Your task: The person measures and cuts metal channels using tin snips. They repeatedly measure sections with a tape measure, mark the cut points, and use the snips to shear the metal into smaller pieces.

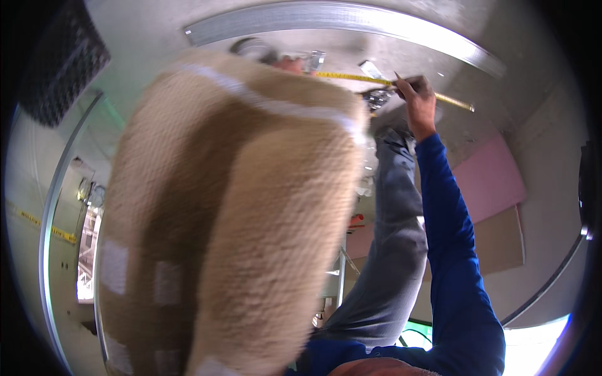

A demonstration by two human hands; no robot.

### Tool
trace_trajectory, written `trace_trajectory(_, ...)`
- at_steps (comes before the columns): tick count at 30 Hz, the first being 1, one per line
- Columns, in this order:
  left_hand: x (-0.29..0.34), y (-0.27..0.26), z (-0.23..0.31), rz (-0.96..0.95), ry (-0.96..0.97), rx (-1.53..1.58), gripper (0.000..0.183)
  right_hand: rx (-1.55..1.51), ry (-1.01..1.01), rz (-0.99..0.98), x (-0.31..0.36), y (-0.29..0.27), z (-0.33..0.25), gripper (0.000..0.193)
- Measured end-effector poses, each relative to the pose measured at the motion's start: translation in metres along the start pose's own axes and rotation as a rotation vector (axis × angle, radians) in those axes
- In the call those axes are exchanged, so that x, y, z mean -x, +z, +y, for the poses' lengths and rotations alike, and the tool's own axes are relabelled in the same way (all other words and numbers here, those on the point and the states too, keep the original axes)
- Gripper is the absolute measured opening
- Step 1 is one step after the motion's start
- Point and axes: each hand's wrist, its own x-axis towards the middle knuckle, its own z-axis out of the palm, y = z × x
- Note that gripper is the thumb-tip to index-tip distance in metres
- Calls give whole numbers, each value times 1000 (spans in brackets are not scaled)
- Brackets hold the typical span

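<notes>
My right hand (419,103), at the end of a blue sleeve, reaches to the floor over a yellow tape measure (351,77). Its fingers are bent together, and a thin pointed tip sticks up beside them; what they grip is too small to make out. The extended tape blade runs past both sides of the hand. A large tan, woven-looking thing (282,207) with a white stripe, blurred and very close, covers much of the left and middle. My left hand does not show. Below my right hand a shoe (396,139) and a grey trouser leg (392,250) are visible.
A long metal channel (351,17) lies beyond the tape. Small clear and white items (316,61) are near the blade. Pink board (492,178) and brown board (495,241) stand at right. Black mesh (63,62) hangs upper left; yellow barrier tape (37,220) is at left.
</notes>
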Motion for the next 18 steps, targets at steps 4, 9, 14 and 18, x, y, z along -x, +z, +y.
trace_trajectory(4,27,-1,7,-49,-19,72,52,-286,94,-103,34,21,2,24)
trace_trajectory(9,24,0,13,82,-83,282,65,-188,193,-287,57,55,22,36)
trace_trajectory(14,-1,9,19,81,-98,389,69,-405,387,-319,58,96,32,28)
trace_trajectory(18,-25,11,45,40,56,588,71,-441,243,-280,25,127,32,51)
